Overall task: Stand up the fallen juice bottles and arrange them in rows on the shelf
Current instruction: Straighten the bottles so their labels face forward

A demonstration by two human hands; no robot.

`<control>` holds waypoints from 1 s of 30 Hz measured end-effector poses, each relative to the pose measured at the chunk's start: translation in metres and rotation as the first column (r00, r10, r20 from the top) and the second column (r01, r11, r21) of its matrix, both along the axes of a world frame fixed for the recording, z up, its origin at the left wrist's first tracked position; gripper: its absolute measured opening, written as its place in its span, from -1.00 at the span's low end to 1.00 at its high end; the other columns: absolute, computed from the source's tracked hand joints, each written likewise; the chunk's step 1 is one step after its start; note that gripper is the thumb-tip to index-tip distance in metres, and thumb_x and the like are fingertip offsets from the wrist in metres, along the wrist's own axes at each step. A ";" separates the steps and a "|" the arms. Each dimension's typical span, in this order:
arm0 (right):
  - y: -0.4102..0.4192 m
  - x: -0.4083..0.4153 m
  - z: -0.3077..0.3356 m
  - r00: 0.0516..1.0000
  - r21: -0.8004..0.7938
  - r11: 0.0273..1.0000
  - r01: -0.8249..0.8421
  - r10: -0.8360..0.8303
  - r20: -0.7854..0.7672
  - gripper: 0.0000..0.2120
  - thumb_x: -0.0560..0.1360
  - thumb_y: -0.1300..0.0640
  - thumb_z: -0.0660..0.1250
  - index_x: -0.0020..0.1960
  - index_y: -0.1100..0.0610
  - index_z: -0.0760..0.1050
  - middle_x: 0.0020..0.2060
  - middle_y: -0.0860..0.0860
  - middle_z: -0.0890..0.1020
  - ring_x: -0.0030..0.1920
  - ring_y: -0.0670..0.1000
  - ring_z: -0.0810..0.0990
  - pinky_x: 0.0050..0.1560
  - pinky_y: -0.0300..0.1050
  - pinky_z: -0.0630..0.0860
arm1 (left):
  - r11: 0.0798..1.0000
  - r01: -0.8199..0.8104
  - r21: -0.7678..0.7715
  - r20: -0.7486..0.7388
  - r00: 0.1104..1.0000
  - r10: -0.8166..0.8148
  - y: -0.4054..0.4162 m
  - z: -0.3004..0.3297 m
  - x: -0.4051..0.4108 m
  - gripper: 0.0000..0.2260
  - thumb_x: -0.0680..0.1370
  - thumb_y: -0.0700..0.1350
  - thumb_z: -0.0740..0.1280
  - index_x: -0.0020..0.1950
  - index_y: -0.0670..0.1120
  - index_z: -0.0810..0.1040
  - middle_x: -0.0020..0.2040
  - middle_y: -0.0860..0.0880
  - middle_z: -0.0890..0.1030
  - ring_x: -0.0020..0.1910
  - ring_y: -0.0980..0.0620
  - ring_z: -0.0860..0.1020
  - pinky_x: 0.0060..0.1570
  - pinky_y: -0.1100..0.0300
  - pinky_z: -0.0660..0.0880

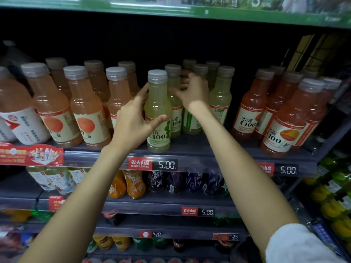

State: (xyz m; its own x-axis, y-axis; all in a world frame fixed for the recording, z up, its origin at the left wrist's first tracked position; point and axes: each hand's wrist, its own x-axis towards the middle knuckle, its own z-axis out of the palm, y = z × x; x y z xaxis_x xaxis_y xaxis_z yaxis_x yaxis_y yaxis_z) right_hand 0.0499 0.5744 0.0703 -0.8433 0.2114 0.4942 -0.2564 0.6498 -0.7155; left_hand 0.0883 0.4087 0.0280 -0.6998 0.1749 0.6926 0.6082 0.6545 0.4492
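Note:
Several pale-green juice bottles stand upright mid-shelf. My left hand (133,120) grips the front pale-green bottle (159,114) around its shoulder, at the front edge of the dark shelf (197,147). My right hand (192,93) reaches past it to the second pale-green bottle (173,80). Its thumb lies across that bottle's shoulder and its blurred fingers curl behind the neck. More pale-green bottles (221,92) stand to the right of that hand. Pink-orange juice bottles (85,103) stand in rows on the left, and red-orange ones (290,114) on the right.
A white-labelled bottle (17,120) stands at the far left. A price strip (167,165) reading 5.00 runs along the shelf front. Lower shelves hold tea and other drinks (133,184). A green header board (190,14) overhangs above, and a side rack of yellow-green bottles (336,196) stands at the right.

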 end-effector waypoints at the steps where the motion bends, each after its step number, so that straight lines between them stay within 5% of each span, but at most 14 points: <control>1: -0.003 -0.002 0.000 1.000 0.013 1.000 -0.005 0.005 -0.018 -0.52 0.41 0.08 0.47 0.28 0.16 0.45 0.10 0.08 0.63 0.08 0.01 0.61 0.06 -0.05 0.57 | 1.000 -0.001 0.001 0.001 1.000 0.001 0.001 0.000 0.001 -0.25 0.43 0.09 0.48 0.52 -0.09 0.24 0.29 -0.11 0.55 0.27 -0.06 0.51 0.23 0.04 0.48; 5: -0.007 -0.008 0.002 1.000 0.096 0.995 -0.007 0.010 -0.024 -0.62 0.44 0.11 0.44 0.22 0.17 0.49 0.05 0.08 0.64 0.02 -0.01 0.63 -0.03 -0.13 0.57 | 0.999 -0.047 -0.004 0.008 0.999 0.047 0.006 -0.002 0.004 -0.23 0.44 0.08 0.46 0.54 -0.10 0.19 0.29 -0.14 0.54 0.27 -0.10 0.51 0.20 0.09 0.44; 11: 0.002 -0.005 -0.001 0.994 -0.051 0.993 -0.104 0.102 -0.048 -0.70 0.44 0.17 0.43 0.15 0.20 0.53 0.01 0.07 0.66 -0.09 -0.12 0.58 -0.12 -0.37 0.50 | 0.999 -0.037 0.008 0.021 0.999 0.037 0.011 -0.003 0.005 -0.24 0.45 0.05 0.46 0.54 -0.11 0.18 0.31 -0.15 0.53 0.28 -0.09 0.49 0.20 0.13 0.41; 16: -0.005 -0.009 0.000 0.996 0.078 0.996 -0.052 0.057 -0.067 -0.77 0.47 0.12 0.41 0.09 0.18 0.57 -0.04 0.04 0.68 -0.06 -0.06 0.64 -0.16 -0.30 0.48 | 0.999 -0.048 -0.013 0.001 0.999 0.048 0.016 -0.004 0.004 -0.24 0.46 0.12 0.44 0.53 -0.14 0.20 0.29 -0.16 0.54 0.25 -0.13 0.52 0.17 0.09 0.45; 19: -0.005 -0.010 0.000 0.996 0.064 0.997 -0.050 0.055 -0.076 -0.78 0.46 0.08 0.42 0.06 0.16 0.58 -0.08 0.03 0.68 -0.09 -0.08 0.63 -0.30 -0.44 0.37 | 0.997 -0.059 -0.040 -0.018 0.998 0.059 0.014 -0.003 0.004 -0.21 0.44 0.18 0.38 0.53 -0.15 0.20 0.27 -0.18 0.55 0.21 -0.14 0.54 0.12 0.06 0.48; 22: -0.004 -0.010 0.000 0.996 0.050 0.998 -0.044 0.048 -0.076 -0.76 0.45 0.08 0.43 0.05 0.17 0.58 -0.10 0.00 0.67 -0.14 -0.15 0.58 -0.38 -0.55 0.29 | 0.998 -0.056 -0.024 -0.010 0.998 0.056 0.012 -0.002 0.002 -0.21 0.43 0.12 0.46 0.53 -0.13 0.21 0.26 -0.16 0.56 0.19 -0.11 0.55 0.11 0.21 0.42; 30: 0.007 0.002 -0.008 0.989 -0.080 0.994 -0.079 0.068 -0.132 -0.78 0.51 0.16 0.36 0.14 0.18 0.55 -0.03 -0.05 0.63 -0.07 -0.18 0.56 -0.04 -0.29 0.54 | 0.996 -0.081 -0.032 -0.002 0.997 0.081 0.015 -0.005 0.004 -0.21 0.47 0.11 0.41 0.56 -0.14 0.13 0.37 -0.16 0.47 0.29 -0.12 0.48 0.19 0.11 0.41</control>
State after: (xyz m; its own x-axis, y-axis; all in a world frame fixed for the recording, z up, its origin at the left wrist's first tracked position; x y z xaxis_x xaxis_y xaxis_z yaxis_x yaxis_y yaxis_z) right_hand 0.0519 0.5814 0.0621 -0.7883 0.1973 0.5828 -0.3949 0.5640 -0.7252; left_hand 0.0927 0.4240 0.0230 -0.7121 0.1400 0.6880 0.5529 0.7158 0.4266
